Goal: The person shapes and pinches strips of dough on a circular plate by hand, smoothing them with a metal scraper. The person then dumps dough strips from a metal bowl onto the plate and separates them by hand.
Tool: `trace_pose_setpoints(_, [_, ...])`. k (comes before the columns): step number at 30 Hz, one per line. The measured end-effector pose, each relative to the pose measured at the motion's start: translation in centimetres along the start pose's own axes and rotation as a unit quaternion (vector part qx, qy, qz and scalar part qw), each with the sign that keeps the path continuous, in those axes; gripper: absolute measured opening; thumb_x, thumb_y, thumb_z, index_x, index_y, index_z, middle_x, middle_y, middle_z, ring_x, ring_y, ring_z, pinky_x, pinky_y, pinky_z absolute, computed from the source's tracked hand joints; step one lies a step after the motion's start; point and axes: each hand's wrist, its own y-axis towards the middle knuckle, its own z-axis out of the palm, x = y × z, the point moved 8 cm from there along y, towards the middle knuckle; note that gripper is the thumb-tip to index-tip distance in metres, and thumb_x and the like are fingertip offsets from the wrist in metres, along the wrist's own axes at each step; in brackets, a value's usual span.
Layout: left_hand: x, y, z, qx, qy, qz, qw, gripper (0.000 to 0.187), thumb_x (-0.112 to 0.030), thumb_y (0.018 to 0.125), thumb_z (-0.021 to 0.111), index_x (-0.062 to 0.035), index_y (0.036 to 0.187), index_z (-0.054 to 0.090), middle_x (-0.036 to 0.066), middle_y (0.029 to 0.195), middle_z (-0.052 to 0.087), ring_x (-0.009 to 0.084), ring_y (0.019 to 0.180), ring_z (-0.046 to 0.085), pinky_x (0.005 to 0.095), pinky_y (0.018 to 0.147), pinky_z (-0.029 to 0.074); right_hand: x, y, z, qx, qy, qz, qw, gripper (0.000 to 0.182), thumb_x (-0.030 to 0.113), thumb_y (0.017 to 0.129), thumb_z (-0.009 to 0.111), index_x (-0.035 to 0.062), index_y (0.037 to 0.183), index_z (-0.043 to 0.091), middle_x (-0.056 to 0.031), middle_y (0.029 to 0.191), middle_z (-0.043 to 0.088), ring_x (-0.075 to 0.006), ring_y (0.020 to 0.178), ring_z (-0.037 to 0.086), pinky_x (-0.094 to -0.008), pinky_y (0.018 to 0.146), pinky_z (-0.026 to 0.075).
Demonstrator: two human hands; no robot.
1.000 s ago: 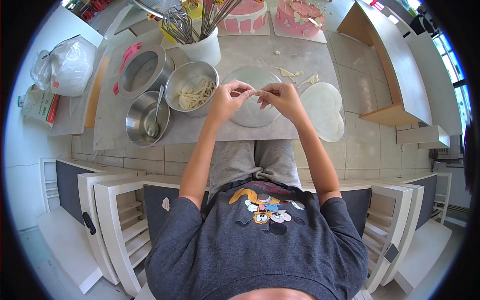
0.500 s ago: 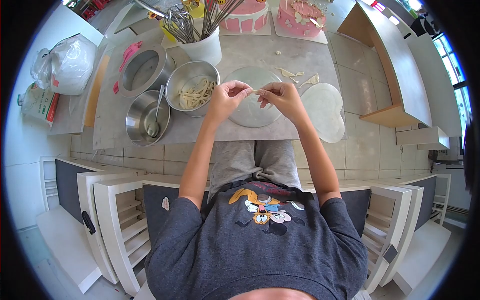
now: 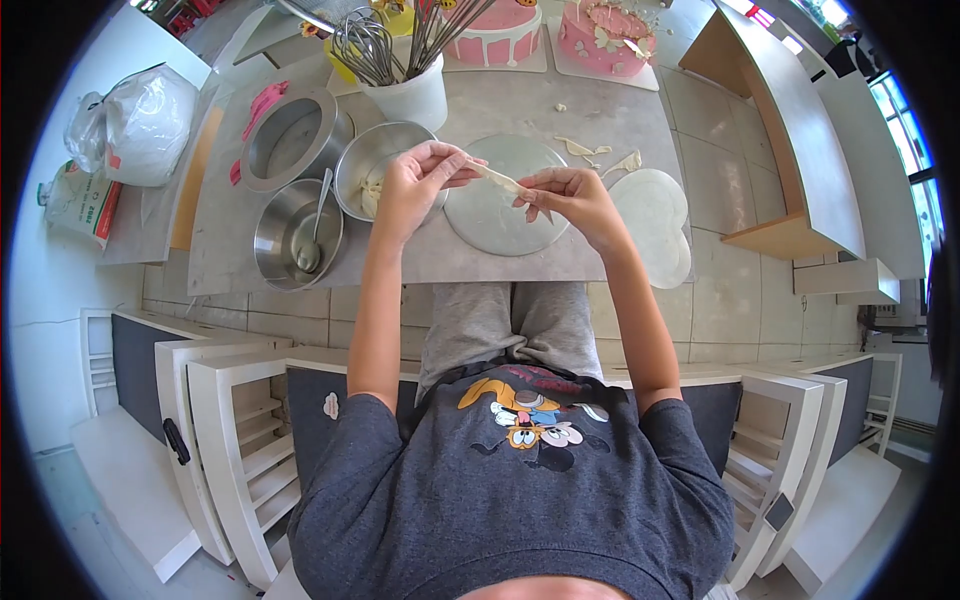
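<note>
A pale, soft-looking strip stretches between my hands; its exact kind I cannot make out. My left hand pinches one end, above the right rim of a metal bowl. The other end is between the fingertips of my right hand. Below the strip a round, translucent disc lies on the table. Inside the bowl are more pale strips, partly hidden by my left hand. Several loose pale pieces lie on the table beyond the disc.
Left of the bowl stand a wide-rimmed round pan and a steel bowl with a spoon. A white bucket of whisks and two pink cakes are at the back. A pale scalloped board lies right.
My hands have moved apart, the left one going left over the bowl. More of the pale strip now shows between them.
</note>
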Motion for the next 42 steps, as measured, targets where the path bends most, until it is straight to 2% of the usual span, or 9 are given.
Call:
trace_pose_setpoints(18, [-5.3, -1.8, -8.9, -0.219, 0.194, 0.135, 0.947, 0.015, -0.009, 0.089, 0.053, 0.005, 0.092, 0.058, 0.012, 0.086, 0.066, 0.0155, 0.08, 0.064, 0.025, 0.074, 0.05, -1.0, -0.6, -4.1, -0.104, 0.017, -0.038, 0.994, 0.018, 0.007, 0.083, 0.059, -0.0062, 0.095, 0.062, -0.013, 0.082, 0.065, -0.0146, 0.073, 0.062, -0.0248, 0.07, 0.049])
trace_pose_setpoints(22, [-3.1, -1.5, -5.8, -0.202, 0.391, 0.031, 0.898, 0.017, -0.012, 0.086, 0.057, 0.0025, 0.091, 0.063, 0.01, 0.089, 0.066, 0.014, 0.082, 0.063, 0.0248, 0.074, 0.047, -2.7, -3.8, -9.7, -0.24, -0.05, -0.052, 0.968, 0.018, 0.01, 0.083, 0.06, -0.0056, 0.092, 0.063, -0.0119, 0.083, 0.066, -0.0158, 0.075, 0.063, -0.0256, 0.068, 0.05])
trace_pose_setpoints(28, [1.5, 3.4, 4.9, 0.0, 0.341, 0.113, 0.933, 0.012, -0.009, 0.078, 0.063, -0.0053, 0.089, 0.064, 0.01, 0.088, 0.062, 0.0222, 0.079, 0.06, 0.0279, 0.068, 0.049, -3.0, -11.4, -17.0, -0.458, -0.267, 0.02, 0.847, 0.016, 0.011, 0.08, 0.061, 0.0013, 0.092, 0.065, -0.01, 0.085, 0.066, -0.0171, 0.075, 0.062, -0.0283, 0.067, 0.048])
trace_pose_setpoints(30, [6.1, 6.7, 6.9, 0.05, 0.337, 0.08, 0.937, 0.017, -0.012, 0.075, 0.066, -0.0084, 0.092, 0.064, 0.009, 0.094, 0.058, 0.0237, 0.088, 0.054, 0.0307, 0.078, 0.046, -3.7, -12.7, -18.0, -0.475, -0.303, -0.002, 0.826, 0.017, 0.014, 0.081, 0.063, 0.002, 0.093, 0.066, -0.0071, 0.082, 0.065, -0.0116, 0.074, 0.059, -0.0248, 0.066, 0.047])
trace_pose_setpoints(34, [10.0, 11.0, 10.2, 0.035, 0.44, 0.164, 0.882, 0.02, -0.014, 0.072, 0.069, -0.011, 0.092, 0.064, 0.01, 0.099, 0.055, 0.026, 0.096, 0.048, 0.0344, 0.089, 0.04, -4.6, -14.2, -17.3, -0.477, -0.318, -0.003, 0.819, 0.022, 0.016, 0.077, 0.066, 0.0049, 0.096, 0.064, -0.0093, 0.094, 0.061, -0.0177, 0.084, 0.059, -0.0294, 0.072, 0.047])
trace_pose_setpoints(36, [12.0, 12.7, 11.4, 0.071, 0.482, 0.147, 0.861, 0.027, -0.019, 0.071, 0.07, -0.0141, 0.097, 0.063, 0.01, 0.101, 0.055, 0.0291, 0.104, 0.045, 0.0381, 0.096, 0.033, -3.2, -15.1, -16.4, -0.506, -0.497, 0.061, 0.703, 0.041, 0.025, 0.069, 0.073, 0.0057, 0.103, 0.059, -0.0101, 0.105, 0.055, -0.0246, 0.1, 0.051, -0.0348, 0.083, 0.042])
trace_pose_setpoints(37, [12.0, 13.1, 11.7, 0.073, 0.48, 0.151, 0.861, 0.027, -0.019, 0.071, 0.07, -0.0141, 0.097, 0.063, 0.01, 0.101, 0.055, 0.0291, 0.104, 0.045, 0.0381, 0.096, 0.033, -3.7, -15.5, -16.8, -0.501, -0.505, 0.136, 0.69, 0.063, 0.036, 0.059, 0.078, 0.004, 0.108, 0.054, -0.0121, 0.109, 0.051, -0.0281, 0.107, 0.044, -0.0378, 0.089, 0.038])
trace_pose_setpoints(40, [11.3, 13.5, 11.8, 0.084, 0.526, 0.158, 0.831, 0.027, -0.016, 0.072, 0.069, -0.0106, 0.098, 0.061, 0.012, 0.098, 0.058, 0.0266, 0.096, 0.052, 0.0359, 0.087, 0.041, -5.5, -16.1, -17.9, -0.472, -0.493, 0.221, 0.697, 0.072, 0.04, 0.053, 0.081, -0.0008, 0.105, 0.053, -0.0153, 0.107, 0.051, -0.0302, 0.106, 0.044, -0.038, 0.088, 0.038])
trace_pose_setpoints(42, [12.0, 13.3, 10.3, 0.092, 0.349, -0.012, 0.932, 0.019, -0.009, 0.074, 0.067, -0.0048, 0.091, 0.061, 0.01, 0.087, 0.062, 0.0206, 0.078, 0.059, 0.0312, 0.072, 0.048, -5.4, -16.3, -18.8, -0.464, -0.499, 0.246, 0.689, 0.073, 0.041, 0.052, 0.081, -0.0013, 0.104, 0.052, -0.016, 0.106, 0.051, -0.0312, 0.105, 0.044, -0.0381, 0.088, 0.038])
